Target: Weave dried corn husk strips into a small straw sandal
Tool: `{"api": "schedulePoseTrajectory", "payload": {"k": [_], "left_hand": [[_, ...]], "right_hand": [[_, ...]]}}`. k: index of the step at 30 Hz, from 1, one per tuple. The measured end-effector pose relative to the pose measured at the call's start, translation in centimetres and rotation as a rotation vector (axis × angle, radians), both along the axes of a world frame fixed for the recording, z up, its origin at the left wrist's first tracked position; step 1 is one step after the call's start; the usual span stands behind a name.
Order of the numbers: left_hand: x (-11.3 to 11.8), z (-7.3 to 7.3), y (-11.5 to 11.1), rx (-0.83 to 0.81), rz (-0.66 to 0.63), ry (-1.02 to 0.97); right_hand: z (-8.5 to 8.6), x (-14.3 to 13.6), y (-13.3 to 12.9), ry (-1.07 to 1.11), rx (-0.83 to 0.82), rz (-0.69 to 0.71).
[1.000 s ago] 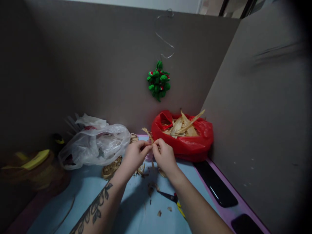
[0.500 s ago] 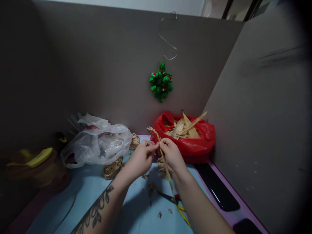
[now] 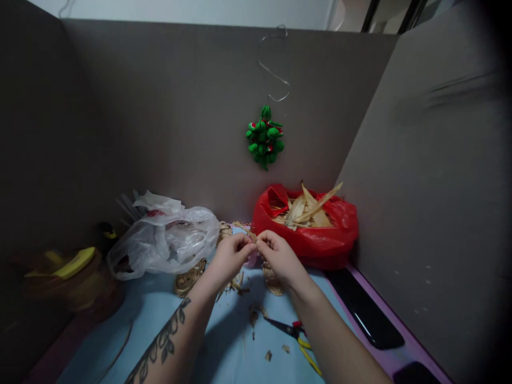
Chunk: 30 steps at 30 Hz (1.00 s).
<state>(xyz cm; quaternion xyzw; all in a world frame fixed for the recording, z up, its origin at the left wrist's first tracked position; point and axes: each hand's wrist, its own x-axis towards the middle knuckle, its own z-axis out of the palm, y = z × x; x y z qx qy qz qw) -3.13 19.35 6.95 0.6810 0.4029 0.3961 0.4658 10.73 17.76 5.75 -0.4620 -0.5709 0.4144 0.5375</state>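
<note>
My left hand (image 3: 237,253) and my right hand (image 3: 276,253) meet at the centre, thumbs and forefingers pinched on a braided straw strip (image 3: 253,236) between them. Part of the strip trails back toward the wall; the rest is hidden by my fingers. Beneath and beside the hands lie coiled straw pieces, one at the left (image 3: 189,278) and one at the right (image 3: 272,279). Scissors with yellow handles (image 3: 298,333) rest on the blue surface (image 3: 228,341), partly behind my right forearm.
A red bag of dry husks (image 3: 340,240) stands at the back right, a clear plastic bag (image 3: 164,245) at the back left. A basket with a yellow item (image 3: 76,288) is far left. A black phone (image 3: 368,312) lies right. A green ornament (image 3: 264,138) hangs on the wall.
The long loose strip that hung down past my right wrist no longer shows there. My hands have closed together around the braid, and the view has shifted slightly.
</note>
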Motion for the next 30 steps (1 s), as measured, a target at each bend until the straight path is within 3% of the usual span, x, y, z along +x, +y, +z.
{"api": "schedulePoseTrajectory", "payload": {"k": [5,12,14,20,24,26,30], "left_hand": [[0.4,-0.3,0.0,-0.104,-0.071,-0.135],[0.6,-0.7,0.0,0.267,0.152,0.155],[0.7,-1.0,0.1,0.289,0.195,0.151],[0.6,-1.3,0.7,-0.114,0.128,-0.258],[0.3,-1.4,1.2,-0.12,0.183,-0.366],[0.3,-1.5,1.3,-0.072,0.183,-0.343],[0.5,-1.2,0.8,-0.017,0.063,-0.254]], "right_hand": [[0.2,0.0,0.0,-0.019,0.023,-0.018],[1.2,0.5,-0.5,-0.047,-0.052,-0.071],[1.4,0.2,-0.9,-0.104,-0.026,-0.115],[0.6,-2.3,-2.2,-0.585,0.333,-0.266],[0.6,-3.0,-2.8,-0.825,0.348,-0.25],[1.0,-2.6,-2.7,-0.759,0.326,-0.215],[1.4,-0.8,-1.6,-0.397,0.215,-0.231]]}}
